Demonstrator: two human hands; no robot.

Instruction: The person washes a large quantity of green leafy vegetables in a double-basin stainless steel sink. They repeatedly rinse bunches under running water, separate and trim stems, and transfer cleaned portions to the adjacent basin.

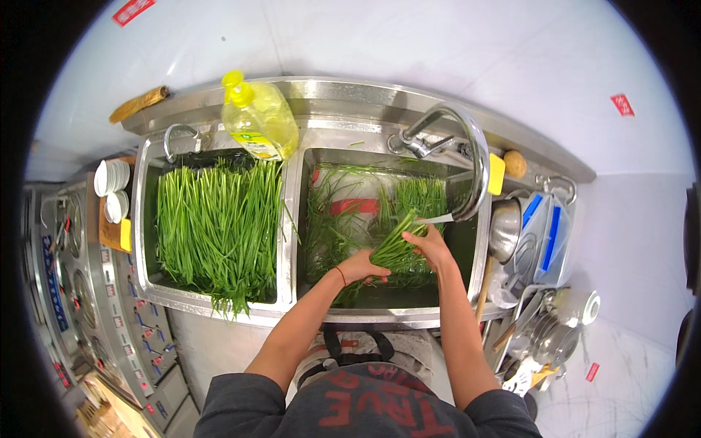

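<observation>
Over the right sink basin, my left hand and my right hand are both closed around one bunch of green garlic chives. The right hand grips near the cut ends, close to the stream from the curved chrome faucet; the left hand holds it farther down, towards the leaves. Loose chives float in the water below, and more stalks lie at the basin's back right. The left basin is filled with a thick layer of chives, laid lengthwise, some leaves hanging over the front edge.
A yellow pump bottle stands behind the divider between the basins. A second faucet is at the back left. To the right are a metal bowl, clear plastic containers and a utensil rack. White dishes and a stove are left.
</observation>
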